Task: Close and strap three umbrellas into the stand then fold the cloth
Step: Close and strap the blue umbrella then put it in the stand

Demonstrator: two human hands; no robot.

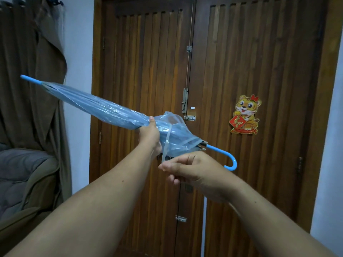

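Note:
A closed clear-blue plastic umbrella (pixel 96 106) lies slanted in the air, its tip at the upper left and its blue hooked handle (pixel 229 160) at the lower right. My left hand (pixel 149 134) grips the folded canopy near its middle. The canopy's loose lower part bulges out beside that hand. A thin clear strap (pixel 167 143) hangs down from the canopy. My right hand (pixel 185 168) pinches the strap's lower end between thumb and fingers, just below the umbrella. No stand, other umbrellas or cloth are in view.
A dark wooden double door (pixel 241 62) with bolts fills the wall straight ahead, with a tiger sticker (pixel 246 115) on its right leaf. Brown curtains (pixel 27 71) hang at the left above a grey cushioned sofa (pixel 24 175). White wall shows at the far right.

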